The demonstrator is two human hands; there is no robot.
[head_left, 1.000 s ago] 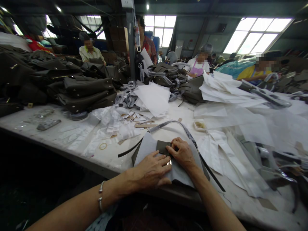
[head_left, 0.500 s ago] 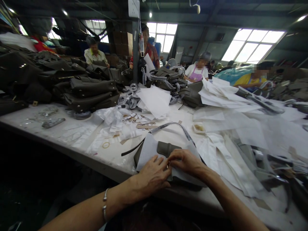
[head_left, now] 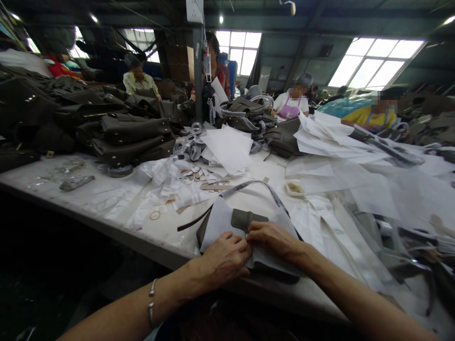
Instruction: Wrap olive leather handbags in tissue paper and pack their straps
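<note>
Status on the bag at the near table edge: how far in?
Done: pale sheet lies over the olive bag, with the flap tab showing. In hand: left hand and right hand meet fingertips at the tab's tip. Left, likely: strap lies loose on the table.

White worktable (head_left: 170, 232), paper-wrapped grey bag (head_left: 249, 220), stacked dark bags (head_left: 131, 137), paper sheets (head_left: 231, 147)

Matt olive leather-look bag (head_left: 249, 219) under soft, pale-grey tissue paper (head_left: 220, 222) on a smooth white worktop (head_left: 117, 208); glossy plastic film sheathes its strap (head_left: 245, 183). Wrist bracelet (head_left: 152, 303): shiny silver metal.
</note>
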